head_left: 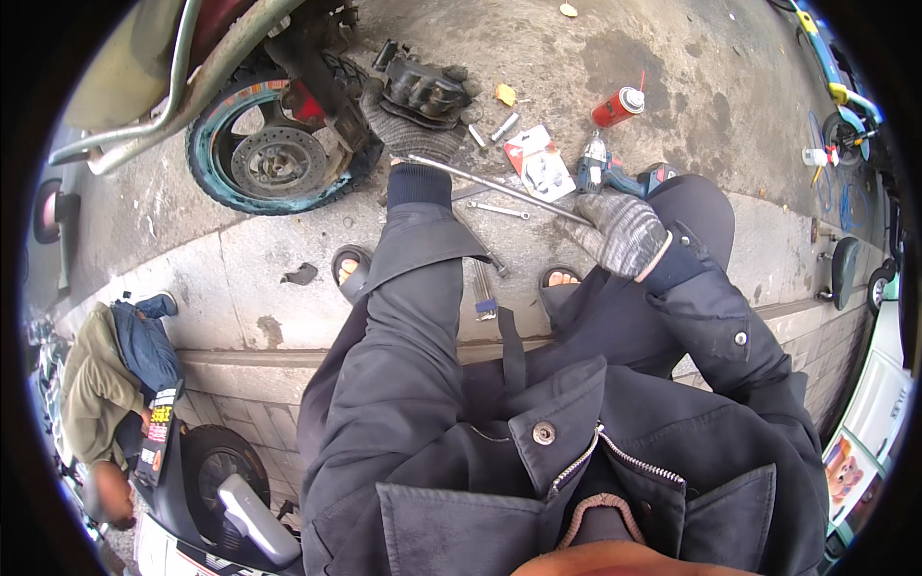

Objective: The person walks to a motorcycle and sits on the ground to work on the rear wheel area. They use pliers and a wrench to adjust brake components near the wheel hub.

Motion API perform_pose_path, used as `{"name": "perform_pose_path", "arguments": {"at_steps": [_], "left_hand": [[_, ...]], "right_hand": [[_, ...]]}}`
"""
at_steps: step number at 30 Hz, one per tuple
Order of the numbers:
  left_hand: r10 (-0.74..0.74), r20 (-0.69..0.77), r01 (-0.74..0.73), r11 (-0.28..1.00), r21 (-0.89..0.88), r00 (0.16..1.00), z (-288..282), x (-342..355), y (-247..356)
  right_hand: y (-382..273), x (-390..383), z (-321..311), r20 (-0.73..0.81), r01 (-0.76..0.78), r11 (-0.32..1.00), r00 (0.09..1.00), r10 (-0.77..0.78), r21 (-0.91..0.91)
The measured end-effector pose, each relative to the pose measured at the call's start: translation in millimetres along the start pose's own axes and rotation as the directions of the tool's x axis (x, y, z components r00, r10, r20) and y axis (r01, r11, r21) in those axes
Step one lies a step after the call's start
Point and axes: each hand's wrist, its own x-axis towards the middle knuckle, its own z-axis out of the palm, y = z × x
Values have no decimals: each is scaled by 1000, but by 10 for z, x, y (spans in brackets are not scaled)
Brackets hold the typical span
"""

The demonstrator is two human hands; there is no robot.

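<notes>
In its grey knit glove, my left hand is closed around a dirty black brake caliper, lifted beside the motorcycle wheel with its brake disc. My right hand, gloved too, grips a long thin metal rod. Its far tip reaches to my left wrist, below the caliper; whether it touches the cuff I cannot tell. The end inside my right fist is hidden. Just beyond that hand lies a blue-and-black cordless power tool. Below the rod, a combination spanner rests on the pavement.
A red spray can, two metal sockets and a blister pack lie on the ground ahead. A brush lies between my feet. Motorcycle tubing juts in at upper left. Another person crouches at left near a scooter.
</notes>
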Motion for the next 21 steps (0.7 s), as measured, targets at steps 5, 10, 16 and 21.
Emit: {"name": "perform_pose_path", "arguments": {"at_steps": [5, 10, 16, 21], "left_hand": [[-24, 69, 24, 1000, 8, 997, -67, 139, -30], [91, -159, -38, 951, 308, 983, 44, 47, -52], [-15, 26, 6, 942, 335, 1000, 153, -87, 19], [52, -162, -12, 971, 239, 985, 43, 33, -7]], "right_hand": [[-165, -12, -226, -450, 334, 592, 892, 53, 734], [-387, 560, -820, -696, 689, 100, 712, 91, 718], [-794, 419, -597, -905, 857, 293, 393, 162, 425], [-979, 421, -116, -827, 751, 378, 558, 76, 542]]}}
